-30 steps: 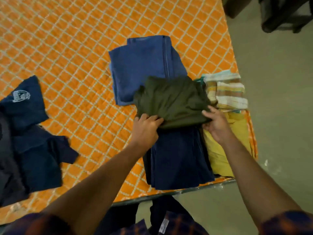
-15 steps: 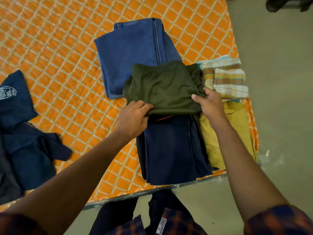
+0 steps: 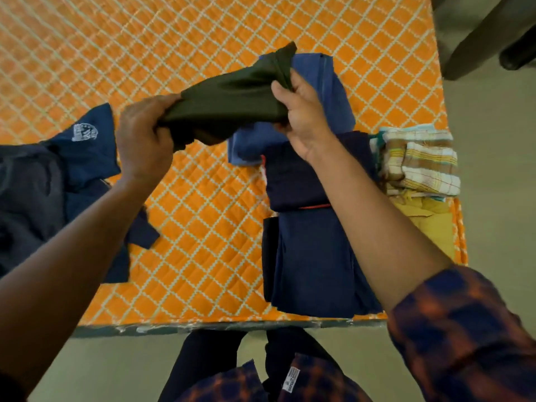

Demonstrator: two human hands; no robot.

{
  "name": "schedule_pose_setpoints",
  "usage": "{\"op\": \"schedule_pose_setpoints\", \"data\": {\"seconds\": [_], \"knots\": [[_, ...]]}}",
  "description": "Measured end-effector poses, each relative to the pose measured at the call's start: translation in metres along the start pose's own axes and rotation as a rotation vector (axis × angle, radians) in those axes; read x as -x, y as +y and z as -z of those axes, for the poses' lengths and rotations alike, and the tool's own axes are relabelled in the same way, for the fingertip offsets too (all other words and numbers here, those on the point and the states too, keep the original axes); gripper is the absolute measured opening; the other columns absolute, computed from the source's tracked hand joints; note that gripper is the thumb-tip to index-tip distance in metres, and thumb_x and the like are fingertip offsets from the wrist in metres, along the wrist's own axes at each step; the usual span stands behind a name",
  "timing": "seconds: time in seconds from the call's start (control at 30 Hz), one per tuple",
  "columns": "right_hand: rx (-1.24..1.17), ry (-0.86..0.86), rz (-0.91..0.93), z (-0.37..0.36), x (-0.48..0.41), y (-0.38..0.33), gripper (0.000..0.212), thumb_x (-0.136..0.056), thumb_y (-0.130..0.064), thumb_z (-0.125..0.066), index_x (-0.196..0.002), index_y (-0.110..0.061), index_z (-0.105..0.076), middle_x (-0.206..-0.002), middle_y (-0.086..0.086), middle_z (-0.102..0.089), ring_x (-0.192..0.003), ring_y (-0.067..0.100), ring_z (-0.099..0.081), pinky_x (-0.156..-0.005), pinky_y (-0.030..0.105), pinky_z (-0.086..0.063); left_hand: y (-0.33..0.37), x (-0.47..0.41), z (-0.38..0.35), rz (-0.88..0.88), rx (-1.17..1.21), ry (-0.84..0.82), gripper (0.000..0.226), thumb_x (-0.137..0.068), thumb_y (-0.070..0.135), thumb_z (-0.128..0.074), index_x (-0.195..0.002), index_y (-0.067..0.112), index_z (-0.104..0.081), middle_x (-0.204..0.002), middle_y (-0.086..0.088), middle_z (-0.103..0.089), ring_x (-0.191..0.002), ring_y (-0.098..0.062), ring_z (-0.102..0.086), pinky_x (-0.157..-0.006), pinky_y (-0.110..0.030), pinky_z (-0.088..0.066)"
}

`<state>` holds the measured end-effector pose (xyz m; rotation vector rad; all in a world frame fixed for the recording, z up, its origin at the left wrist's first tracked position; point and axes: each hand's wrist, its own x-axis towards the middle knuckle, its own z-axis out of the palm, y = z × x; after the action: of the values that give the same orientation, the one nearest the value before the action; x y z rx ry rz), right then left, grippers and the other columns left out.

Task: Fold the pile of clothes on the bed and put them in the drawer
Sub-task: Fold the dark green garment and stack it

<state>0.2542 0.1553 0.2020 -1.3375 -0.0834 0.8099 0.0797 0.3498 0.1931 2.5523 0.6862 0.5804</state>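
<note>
- The olive-green garment [image 3: 232,103] is up in the air over the bed [image 3: 203,227], bunched and stretched between both hands, clear of the cover.
- The left hand [image 3: 143,140] grips its nearer, lower end, fingers [image 3: 166,101] curled tight round the cloth.
- The right hand [image 3: 301,114] holds the farther, higher end, with a fold pinched between thumb and fingers and a corner sticking up past them.
- Right under that hand lies a folded pair of blue jeans [image 3: 330,91], partly hidden by the garment and the wrist.
- Nearer the bed's edge sits a folded navy stack [image 3: 307,256], touching the jeans; the right forearm crosses over it.
- Just beside the stack, at the bed's right edge, a striped checked cloth [image 3: 420,161] rests on a folded yellow garment [image 3: 429,224].
- Well apart on the left, a loose heap of dark navy clothes [image 3: 72,175] lies unfolded, a white crest showing on top; the left forearm passes over it.
- A plaid sleeve [image 3: 464,329] is rolled back on the right arm.
- Beyond the bed is grey floor [image 3: 493,169], with dark furniture [image 3: 478,30] at the far corner.
</note>
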Motion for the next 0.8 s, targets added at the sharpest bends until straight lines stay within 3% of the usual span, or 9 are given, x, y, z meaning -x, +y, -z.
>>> {"op": "schedule_pose_setpoints", "data": {"seconds": [0.07, 0.1, 0.17, 0.23, 0.3, 0.37, 0.5, 0.7, 0.8], "knots": [[-0.011, 0.009, -0.045, -0.012, 0.009, 0.031, 0.029, -0.105, -0.011, -0.051, -0.130, -0.024, -0.058, -0.104, -0.002, -0.070, -0.085, 0.011, -0.068, -0.058, 0.026, -0.051, -0.024, 0.026, 0.006, -0.046, -0.033, -0.007, 0.057, -0.075, -0.005, -0.051, -0.126, 0.012, -0.069, -0.124, -0.011, -0.069, -0.117, -0.030, -0.060, -0.106, -0.031, -0.038], [-0.011, 0.021, -0.075, -0.022, 0.016, 0.054, 0.031, -0.104, -0.011, -0.050, -0.132, -0.022, -0.058, -0.113, 0.000, -0.070, -0.096, 0.015, -0.068, -0.069, 0.031, -0.057, -0.044, 0.046, 0.007, -0.058, -0.061, -0.037, 0.055, -0.076, -0.006, -0.053, -0.126, 0.010, -0.069, -0.125, -0.013, -0.068, -0.119, -0.031, -0.060, -0.108, -0.033, -0.038], [0.075, 0.106, -0.159, -0.024, 0.033, 0.114, 0.036, -0.103, -0.008, -0.050, -0.137, -0.014, -0.057, -0.129, 0.006, -0.066, -0.115, 0.020, -0.064, -0.098, 0.038, -0.055, -0.078, 0.087, -0.010, -0.068, -0.136, -0.181, 0.053, -0.078, -0.002, -0.052, -0.125, 0.012, -0.070, -0.128, -0.016, -0.066, -0.122, -0.037, -0.058, -0.111, -0.039, -0.037], [0.257, 0.238, -0.326, -0.020, 0.056, 0.190, 0.041, -0.098, -0.014, -0.051, -0.139, -0.012, -0.057, -0.134, 0.008, -0.064, -0.120, 0.023, -0.061, -0.105, 0.039, -0.050, -0.111, 0.141, -0.041, -0.069, -0.233, -0.405, 0.053, -0.080, 0.008, -0.046, -0.126, 0.018, -0.070, -0.131, -0.018, -0.065, -0.123, -0.044, -0.056, -0.109, -0.045, -0.039], [0.415, 0.326, -0.504, -0.013, 0.080, 0.256, 0.057, -0.089, -0.022, -0.048, -0.147, -0.018, -0.050, -0.138, 0.010, -0.061, -0.115, 0.029, -0.062, -0.098, 0.043, -0.052, -0.136, 0.199, -0.076, -0.048, -0.316, -0.617, 0.055, -0.080, 0.015, -0.044, -0.129, 0.025, -0.067, -0.136, -0.018, -0.061, -0.128, -0.047, -0.051, -0.106, -0.053, -0.041], [0.608, 0.294, -0.538, -0.008, 0.104, 0.300, 0.061, -0.095, -0.017, -0.045, -0.154, -0.021, -0.037, -0.134, 0.012, -0.060, -0.107, 0.033, -0.062, -0.087, 0.046, -0.051, -0.145, 0.247, -0.100, -0.009, -0.358, -0.724, 0.055, -0.082, 0.014, -0.050, -0.132, 0.030, -0.064, -0.144, -0.015, -0.055, -0.134, -0.045, -0.046, -0.105, -0.059, -0.037], [0.920, 0.258, -0.297, -0.013, 0.125, 0.316, 0.062, -0.101, -0.005, -0.045, -0.158, -0.015, -0.022, -0.119, 0.019, -0.064, -0.106, 0.036, -0.062, -0.081, 0.039, -0.046, -0.141, 0.280, -0.104, 0.040, -0.307, -0.535, 0.052, -0.084, 0.020, -0.044, -0.130, 0.032, -0.066, -0.145, -0.008, -0.056, -0.132, -0.039, -0.049, -0.104, -0.055, -0.034], [1.129, 0.056, -0.447, -0.015, 0.147, 0.294, 0.093, -0.099, -0.011, -0.055, -0.161, -0.027, 0.011, -0.099, 0.007, -0.062, -0.081, 0.025, -0.062, -0.069, 0.041, -0.054, -0.139, 0.304, -0.079, -0.014, -0.316, -0.520, 0.041, -0.084, 0.029, -0.049, -0.116, 0.033, -0.074, -0.125, 0.000, -0.068, -0.105, -0.032, -0.058, -0.086, -0.045, -0.036], [1.410, -0.012, -0.359, -0.024, 0.165, 0.285, 0.102, -0.094, -0.022, -0.065, -0.160, -0.033, 0.012, -0.119, 0.010, -0.053, -0.098, 0.031, -0.060, -0.071, 0.040, -0.048, -0.134, 0.303, -0.070, -0.051, -0.293, -0.571, 0.044, -0.078, 0.046, -0.051, -0.107, 0.027, -0.077, -0.102, 0.002, -0.068, -0.095, -0.029, -0.056, -0.079, -0.042, -0.036]]}}
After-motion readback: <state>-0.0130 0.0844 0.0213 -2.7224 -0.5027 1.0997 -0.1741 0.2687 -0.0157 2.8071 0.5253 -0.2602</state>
